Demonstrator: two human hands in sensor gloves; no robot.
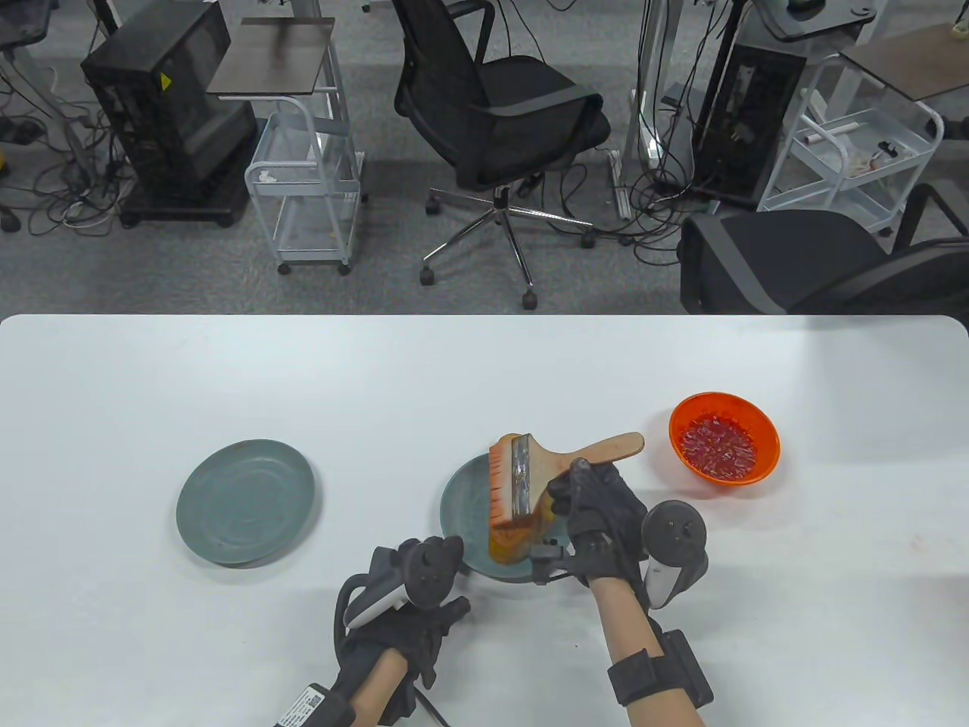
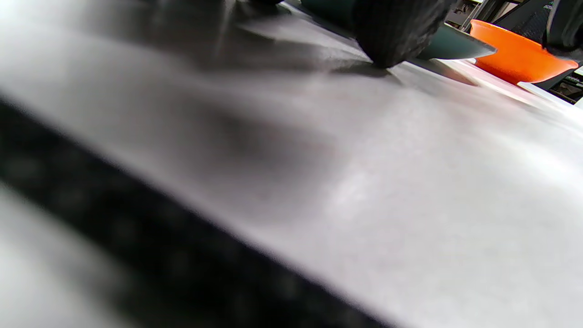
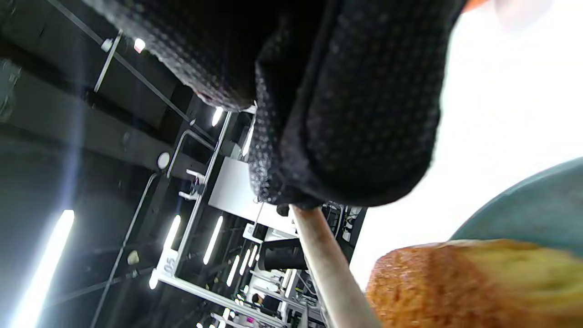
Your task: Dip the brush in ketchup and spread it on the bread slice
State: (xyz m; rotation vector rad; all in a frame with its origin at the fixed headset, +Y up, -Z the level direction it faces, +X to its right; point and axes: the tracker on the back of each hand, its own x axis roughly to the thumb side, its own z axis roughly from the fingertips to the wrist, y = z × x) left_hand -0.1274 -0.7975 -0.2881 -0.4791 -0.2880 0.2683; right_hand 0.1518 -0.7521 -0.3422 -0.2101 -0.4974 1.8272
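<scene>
A: Nearest: left hand (image 1: 409,606), on table (image 1: 151,363), beside bread plate (image 1: 463,500); finger state can't be told.

B: Right hand (image 1: 598,515)?

A: Fingers grip brush (image 1: 530,473) handle, bristles over bread slice (image 1: 511,541) on that plate.

B: Beyond?

A: Orange bowl (image 1: 724,444), ketchup (image 1: 717,444) inside, right of plate. Empty second plate (image 1: 245,501), far left.

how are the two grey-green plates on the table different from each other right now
The left plate lies bare, with nothing on it; the right plate carries the bread slice, with the brush over it.
The left plate lies apart from both hands; the right plate has the left hand at its near edge and the right hand, which grips the brush, beside it.
Both are round, grey-green and look alike in size.
</scene>
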